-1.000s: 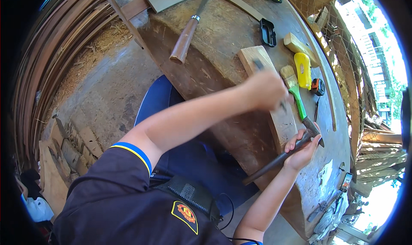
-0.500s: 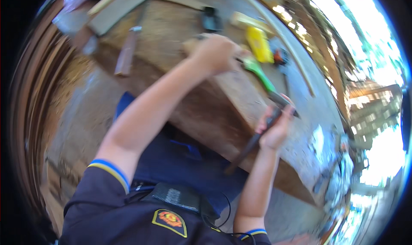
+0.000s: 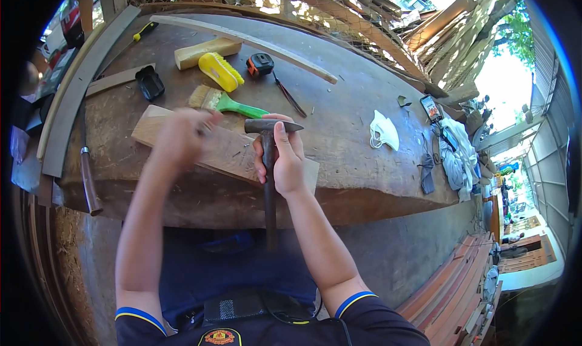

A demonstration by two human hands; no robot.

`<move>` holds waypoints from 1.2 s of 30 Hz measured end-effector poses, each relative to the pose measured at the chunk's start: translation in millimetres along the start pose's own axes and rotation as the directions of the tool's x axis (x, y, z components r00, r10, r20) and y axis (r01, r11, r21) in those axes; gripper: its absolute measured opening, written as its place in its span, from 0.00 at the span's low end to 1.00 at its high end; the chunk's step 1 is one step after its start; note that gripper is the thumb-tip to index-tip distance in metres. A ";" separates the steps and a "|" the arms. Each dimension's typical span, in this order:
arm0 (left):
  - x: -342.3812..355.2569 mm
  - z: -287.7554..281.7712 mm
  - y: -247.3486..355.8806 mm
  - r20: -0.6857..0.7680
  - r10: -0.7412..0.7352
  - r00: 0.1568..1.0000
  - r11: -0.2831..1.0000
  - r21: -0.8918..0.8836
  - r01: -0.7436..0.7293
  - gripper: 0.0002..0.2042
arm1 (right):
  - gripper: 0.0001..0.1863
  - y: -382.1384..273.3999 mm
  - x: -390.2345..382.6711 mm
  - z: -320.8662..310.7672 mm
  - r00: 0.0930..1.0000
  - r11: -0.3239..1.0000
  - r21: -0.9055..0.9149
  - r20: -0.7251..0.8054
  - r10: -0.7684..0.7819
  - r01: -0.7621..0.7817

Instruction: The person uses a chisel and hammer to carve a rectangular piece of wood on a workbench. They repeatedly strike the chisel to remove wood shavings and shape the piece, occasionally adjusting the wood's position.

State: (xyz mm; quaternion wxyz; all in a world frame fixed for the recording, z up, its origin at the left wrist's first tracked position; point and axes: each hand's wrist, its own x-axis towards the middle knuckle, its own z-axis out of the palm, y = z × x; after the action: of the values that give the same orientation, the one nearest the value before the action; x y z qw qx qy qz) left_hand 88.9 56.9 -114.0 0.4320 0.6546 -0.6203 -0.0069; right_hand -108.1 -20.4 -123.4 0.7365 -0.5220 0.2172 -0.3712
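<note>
My right hand (image 3: pixel 287 163) is closed around the dark handle of a hammer (image 3: pixel 270 179), just below its head. The head has one pointed end, which lies toward the right. My left hand (image 3: pixel 182 138), blurred by motion, has its fingers curled together over a pale wooden board (image 3: pixel 233 155). Whatever those fingers hold is too smeared to make out. Small dark specks, perhaps nails, lie on the board between my hands. Just beyond the board is a paintbrush (image 3: pixel 239 107) with a green handle, its pale bristles partly behind my left hand.
On the worn workbench (image 3: pixel 357 182) lie a yellow scrubbing brush (image 3: pixel 220 71), a wood block (image 3: pixel 206 50), a tape measure (image 3: pixel 260 64), a black tray (image 3: pixel 150 83), a wooden-handled tool (image 3: pixel 89 182) and a white mask (image 3: pixel 384 131). A phone (image 3: pixel 431 109) and cloths (image 3: pixel 456 155) sit at the right.
The view has swung, showing more of the bench's right side. My hands have come closer together. The hammer, still in my right hand, now stands more upright in the picture.
</note>
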 end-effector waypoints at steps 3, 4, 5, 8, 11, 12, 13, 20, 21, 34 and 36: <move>-11.0 15.9 22.7 0.202 0.205 0.958 0.973 0.059 -0.221 0.11 | 0.17 5.0 2.5 1.4 1.000 0.999 0.032 0.008 -0.007 0.007; -10.3 17.0 17.1 0.169 0.171 0.971 0.977 0.100 -0.190 0.11 | 0.17 3.3 1.0 1.1 1.000 0.999 0.041 -0.002 -0.008 0.008; -5.9 13.8 4.9 0.134 0.134 0.982 0.977 0.146 -0.154 0.11 | 0.18 2.3 0.5 2.8 1.000 0.999 0.041 -0.001 0.004 -0.004; 12.2 -2.0 -32.1 0.112 -0.085 0.990 0.948 0.314 0.046 0.09 | 0.18 0.1 -0.7 5.1 1.000 0.999 0.032 -0.003 0.016 -0.016; 15.9 -1.7 -12.3 0.030 -0.234 0.972 0.965 0.130 0.228 0.08 | 0.18 2.5 -0.5 0.2 1.000 1.000 0.013 -0.004 -0.010 0.010; 13.1 3.6 3.7 0.000 -0.270 0.963 0.963 -0.001 0.270 0.08 | 0.18 2.2 -0.6 -3.1 1.000 1.000 0.003 -0.005 -0.013 0.013; 8.1 10.8 16.4 0.038 -0.156 0.987 0.987 0.047 0.154 0.07 | 0.18 2.2 -0.1 -3.6 1.000 1.000 -0.004 -0.002 -0.013 0.013; 7.9 19.7 2.3 0.115 -0.024 0.993 0.968 0.251 -0.006 0.07 | 0.18 0.4 0.6 0.7 1.000 0.999 0.034 -0.029 -0.006 0.007; 11.3 13.2 -4.1 0.079 -0.080 0.994 0.962 0.269 0.056 0.07 | 0.18 -2.9 -0.8 -1.2 0.999 1.000 0.021 -0.039 -0.010 0.011; -8.6 30.8 18.4 0.143 0.132 0.981 0.987 0.070 -0.143 0.05 | 0.20 -2.8 -5.2 12.7 0.988 0.998 -0.058 -0.156 -0.001 -0.008; -0.9 24.6 -23.7 0.126 0.046 0.991 0.938 0.337 -0.086 0.08 | 0.21 -3.5 -3.6 12.4 0.994 1.000 -0.013 -0.106 0.009 -0.010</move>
State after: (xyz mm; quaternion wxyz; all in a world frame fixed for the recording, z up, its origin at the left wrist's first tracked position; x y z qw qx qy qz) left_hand 94.4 40.5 -143.4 0.2753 0.6968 -0.6578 0.0773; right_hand -102.7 -10.8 -115.9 0.7221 -0.5055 0.2611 -0.3936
